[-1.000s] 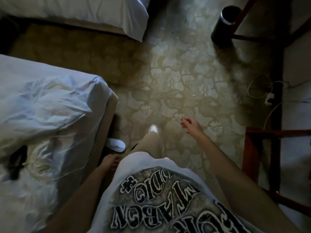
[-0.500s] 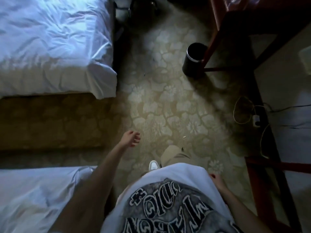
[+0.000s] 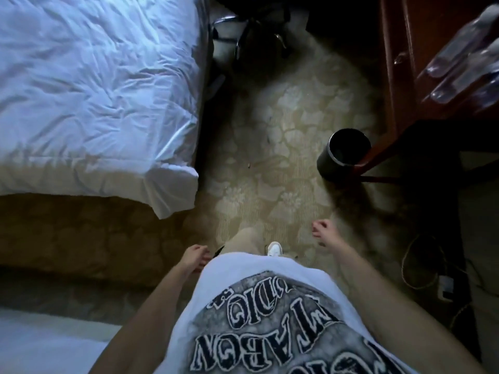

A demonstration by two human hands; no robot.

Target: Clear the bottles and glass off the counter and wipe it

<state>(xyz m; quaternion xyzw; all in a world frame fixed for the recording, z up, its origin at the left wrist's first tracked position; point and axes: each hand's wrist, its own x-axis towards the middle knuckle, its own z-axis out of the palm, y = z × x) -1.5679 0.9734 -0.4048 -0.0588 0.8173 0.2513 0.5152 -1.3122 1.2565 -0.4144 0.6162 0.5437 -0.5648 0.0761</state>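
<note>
Person on foot between two beds, heading toward the worktop [image 3: 399, 49] at 1 o'clock; approach step, nothing picked up yet. Left hand [image 3: 195, 256] hangs at the hip around 7 o'clock of frame centre, fingers loosely curled, holding nothing. Right hand [image 3: 324, 234] swings out at 4 o'clock, fingers loosely curled too, nothing in it.

Task things: clear plastic bottles [image 3: 459, 58] lie blurred at the top right corner on the dark red wood worktop, at least two, seemingly on their sides or tilted; exact count unclear. Glass not identifiable in this view. No cloth visible.

Other stuff: dark cylindrical bin [image 3: 343, 155] on the patterned carpet [image 3: 270, 163] at 3 o'clock, touching or just beside the worktop leg [image 3: 378, 149]. White-sheeted bed [image 3: 94, 90] at 10 o'clock, second bed [image 3: 40, 344] at 8 o'clock. Cables and a charger [image 3: 445, 286] on the floor at 4 o'clock, near the right foot path.

How to do it well, my read: step past the bin, not into it, and keep feet off the cables. Square up to the worktop before reaching so the bottles are in plain view. Bottles look light and round, likely to roll if nudged, so grip each round the body. Bin sits near for dropping them. Find the glass and a cloth before wiping.
</note>
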